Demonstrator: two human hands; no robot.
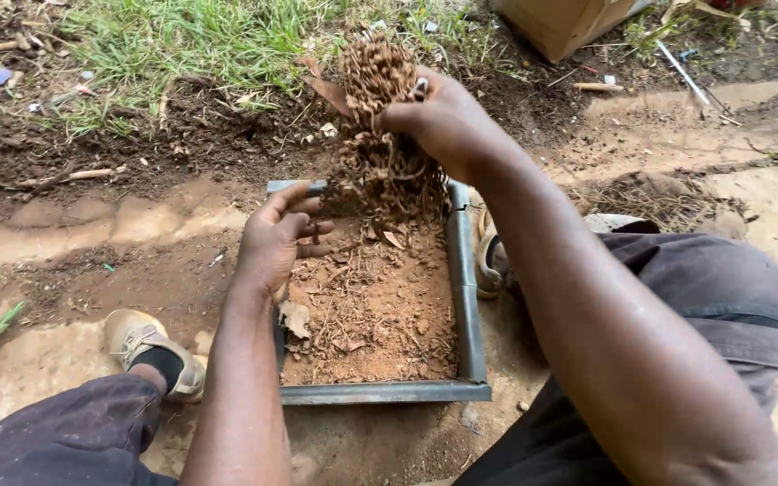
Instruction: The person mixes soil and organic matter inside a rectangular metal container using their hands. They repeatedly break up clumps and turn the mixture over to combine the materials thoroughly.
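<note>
1. Where the right hand is raised above the far end of the grey rectangular frame, a clump of dry brown roots is gripped in its closed fingers; the thumb and fingers are wrapped tight on the top of the clump.
2. The clump is hung nearly upright, its long axis running from the hand down toward the far edge of the frame, where its lower strands are seen to reach or nearly reach the reddish soil; actual contact cannot be told.
3. The left hand is held lower and nearer the body, at the left side of the frame, its fingers half curled and its palm turned toward the clump. Nothing is seen to be clasped in it; the fingertips lie just beside the lower strands, and whether they are touched cannot be told.
4. The clump is thus placed up and to the right of the left hand, and directly below the right hand, which is the nearer of the two since the grip is its own.
5. The frame is laid on the bare earth between the person's legs, its long sides running away from the body. The soil inside is strewn with dry leaves and root scraps.
6. A tan shoe is seen left of the frame, grass beyond it, and a cardboard box at the far right.
</note>
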